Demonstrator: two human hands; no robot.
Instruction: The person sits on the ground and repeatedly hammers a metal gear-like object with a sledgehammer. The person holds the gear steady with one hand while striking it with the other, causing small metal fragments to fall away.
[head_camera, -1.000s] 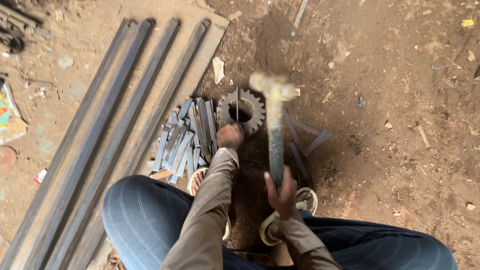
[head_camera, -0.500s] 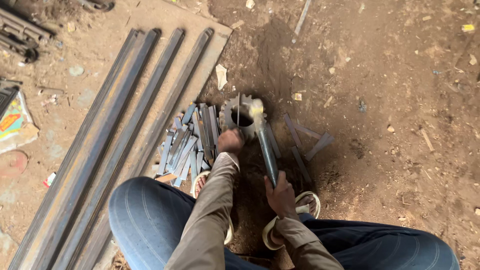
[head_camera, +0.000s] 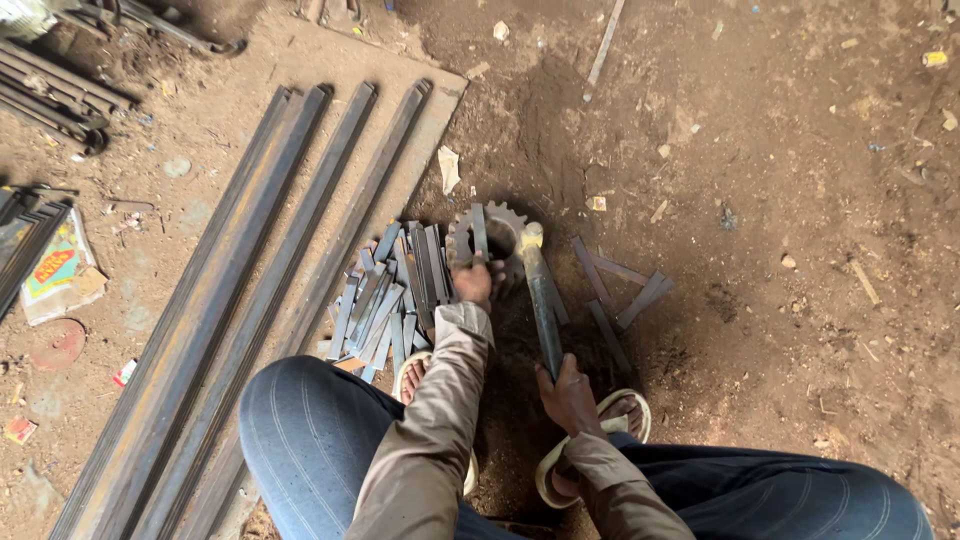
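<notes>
Head view, looking down at bare dirt ground. Far left lies a flat printed packet (head_camera: 62, 272), and next to it four long steel bars (head_camera: 250, 300) run side by side up a flat sheet (head_camera: 440, 110). Just right of the bars sits a loose pile of short metal strips (head_camera: 385, 295). The left hand (head_camera: 474, 282) is closed on one short strip (head_camera: 480, 232), holding it across a toothed gear (head_camera: 487, 245) that lies flat on the ground, touching the pile's right edge. The right hand (head_camera: 568, 392) is clamped around the handle of a hammer (head_camera: 540, 300), whose pale head rests at the gear's right rim, just beside the held strip. Right of the hammer a few more strips (head_camera: 625, 295) lie scattered on the dirt. Along the bottom are the person's knees in jeans and a foot in a sandal (head_camera: 600, 430) beneath the right hand.
</notes>
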